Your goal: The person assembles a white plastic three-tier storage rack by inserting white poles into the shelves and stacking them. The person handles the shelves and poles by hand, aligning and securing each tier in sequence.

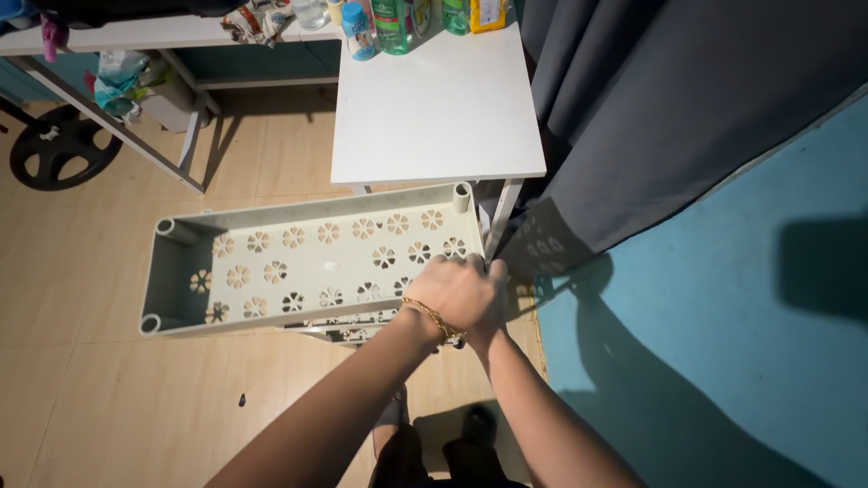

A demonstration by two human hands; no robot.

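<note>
arms: bare, sleeveless | left wrist: gold chain bracelet [434, 317] | legwear: dark

One pale plastic shelf tray [271, 271] with flower-shaped cut-outs is in the hands, and a second like it shows just beneath at 6 o'clock. Three corner sockets of the upper tray can be counted. Two hands are on it: the left hand [457, 294] and, mostly hidden behind it, the right hand [495, 312]. One white bench [434, 117] stands at 12 o'clock, carrying about four bottles [391, 23]. One black weight plate [56, 149] lies at 10 o'clock. One grey curtain [651, 99] hangs at 2 o'clock.
</note>
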